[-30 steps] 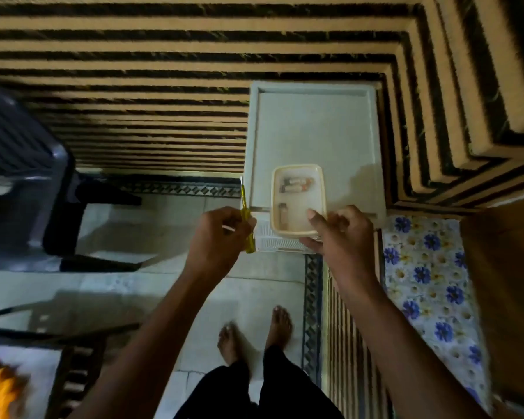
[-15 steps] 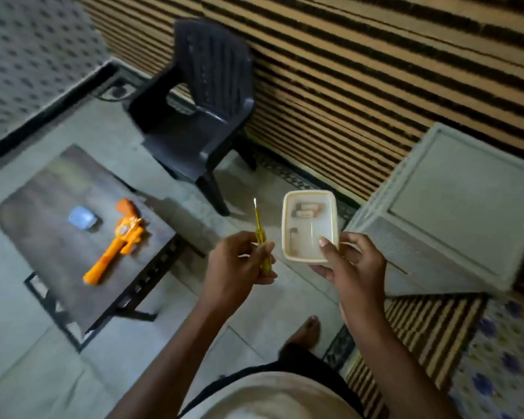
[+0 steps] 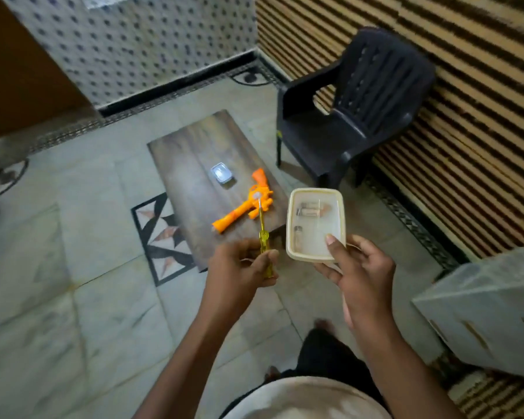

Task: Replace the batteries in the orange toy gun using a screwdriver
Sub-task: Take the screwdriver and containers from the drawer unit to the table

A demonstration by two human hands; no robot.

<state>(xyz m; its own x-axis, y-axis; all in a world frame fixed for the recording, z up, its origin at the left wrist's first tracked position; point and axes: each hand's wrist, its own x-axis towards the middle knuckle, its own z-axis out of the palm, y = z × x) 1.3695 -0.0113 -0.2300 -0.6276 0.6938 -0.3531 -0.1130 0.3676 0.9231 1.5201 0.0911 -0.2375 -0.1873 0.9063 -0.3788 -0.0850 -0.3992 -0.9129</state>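
The orange toy gun (image 3: 243,204) lies on a low dark wooden table (image 3: 188,164), barrel toward me. My left hand (image 3: 239,266) is closed around a yellow-handled screwdriver (image 3: 263,241), its tip pointing up and away. My right hand (image 3: 356,267) holds a cream plastic container (image 3: 315,225) by its near edge, thumb on the lid. Through the translucent lid I see batteries (image 3: 309,210) inside. Both hands hover in the air, nearer to me than the table.
A small clear lidded box (image 3: 222,173) sits on the table beside the gun. A black plastic chair (image 3: 348,110) stands behind the table against the striped wall. A white plastic cabinet (image 3: 484,309) is at my right. Tiled floor surrounds the table.
My view has swung left from the white cabinet to the table, which now lies closer and centred ahead. Both hands keep the same hold on the screwdriver and the container.
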